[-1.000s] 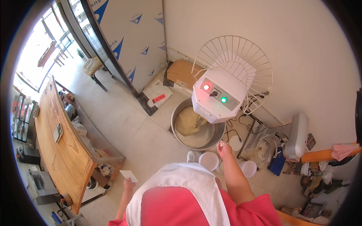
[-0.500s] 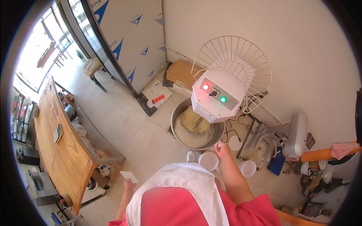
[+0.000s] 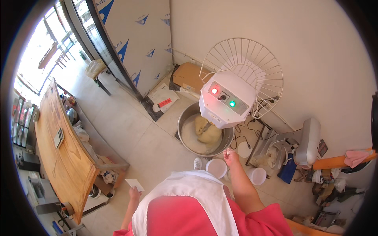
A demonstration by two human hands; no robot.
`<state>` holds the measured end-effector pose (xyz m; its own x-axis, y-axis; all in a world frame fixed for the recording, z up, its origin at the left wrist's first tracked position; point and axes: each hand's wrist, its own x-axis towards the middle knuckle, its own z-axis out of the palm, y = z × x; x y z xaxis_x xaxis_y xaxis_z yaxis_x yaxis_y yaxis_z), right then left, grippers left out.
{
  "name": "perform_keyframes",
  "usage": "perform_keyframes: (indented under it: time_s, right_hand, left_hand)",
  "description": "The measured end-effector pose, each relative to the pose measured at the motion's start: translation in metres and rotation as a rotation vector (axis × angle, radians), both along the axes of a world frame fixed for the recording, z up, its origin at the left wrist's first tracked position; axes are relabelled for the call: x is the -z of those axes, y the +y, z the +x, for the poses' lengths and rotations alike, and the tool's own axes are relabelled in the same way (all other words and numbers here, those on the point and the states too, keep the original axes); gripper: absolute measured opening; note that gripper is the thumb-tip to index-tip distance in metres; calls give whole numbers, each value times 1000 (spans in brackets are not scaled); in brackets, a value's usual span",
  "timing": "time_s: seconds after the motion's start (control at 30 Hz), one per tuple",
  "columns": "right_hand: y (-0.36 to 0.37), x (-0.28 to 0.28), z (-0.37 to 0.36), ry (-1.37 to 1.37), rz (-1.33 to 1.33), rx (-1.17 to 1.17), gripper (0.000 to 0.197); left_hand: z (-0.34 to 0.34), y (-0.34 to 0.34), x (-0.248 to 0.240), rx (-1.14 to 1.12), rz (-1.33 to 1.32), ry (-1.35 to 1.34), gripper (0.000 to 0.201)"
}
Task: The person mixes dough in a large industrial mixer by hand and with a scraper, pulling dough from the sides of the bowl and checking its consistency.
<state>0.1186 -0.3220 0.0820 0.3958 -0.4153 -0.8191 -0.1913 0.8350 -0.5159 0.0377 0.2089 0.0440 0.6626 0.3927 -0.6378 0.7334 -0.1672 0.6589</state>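
My left hand (image 3: 135, 192) hangs low at my left side, closed on a white dough scraper (image 3: 134, 184), a flat rectangle. At the near right rim of a big steel mixing bowl (image 3: 182, 138) is my right hand (image 3: 231, 156). Its fingers are curled together with whitish bits on them; whether anything is inside them is hidden. A pale yellow lump of dough (image 3: 208, 133) sits in the bowl around a metal hook (image 3: 206, 126). Above it stands the white dough mixer (image 3: 226, 100), a red and a green light lit on its panel and its wire guard (image 3: 242, 45) raised.
Two white buckets (image 3: 216, 168) (image 3: 258, 176) stand on the floor by my feet. A wooden table (image 3: 59, 157) runs along the left. To the right is a silver stand mixer (image 3: 309, 141), with cables (image 3: 242, 137) on the floor between. Cardboard (image 3: 191, 76) leans behind the bowl.
The dough has shifted in the bowl, its bulk now lower and nearer me around the hook. My hands have stayed almost where they were.
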Motion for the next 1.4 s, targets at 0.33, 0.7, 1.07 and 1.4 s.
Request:
perform_keyframes:
  time_s: [0.33, 0.7, 1.07, 1.4]
  right_hand:
    - [-2, 5, 4, -36, 3, -8, 9]
    - [-2, 2, 6, 0, -5, -53, 8]
    - [-2, 3, 9, -25, 2, -68, 9]
    - [1, 3, 11, -11, -23, -92, 10]
  left_hand:
    - [2, -5, -4, 11, 4, 3, 25]
    - [2, -10, -7, 20, 3, 9, 25]
    - [12, -12, -13, 42, 8, -5, 25]
    - [19, -11, -19, 46, 17, -19, 25]
